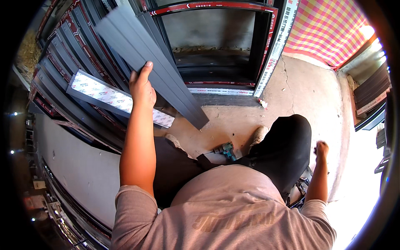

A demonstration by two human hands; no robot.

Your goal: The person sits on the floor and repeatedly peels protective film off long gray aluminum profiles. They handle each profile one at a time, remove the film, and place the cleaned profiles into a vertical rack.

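Observation:
My left hand [142, 86] is wrapped round the edge of a long grey metal profile [166, 75], its thumb lying on the ribbed face. The profile slants from the upper left down to the floor between my feet. Beneath my left forearm lies a second profile [102, 92] covered with white printed film. Out to the right of my knee hangs my right hand [321, 149], fingers curled closed; whatever may be inside them is hidden. A teal and black cordless drill [227, 151] rests on the floor between my legs.
Ahead stands a dark window frame [212, 74] with red and white protective tape. Many grey profiles [66, 71] are stacked at the left beside a pale panel [79, 137]. A checked cloth [325, 29] hangs at the far right, above the concrete floor [304, 87].

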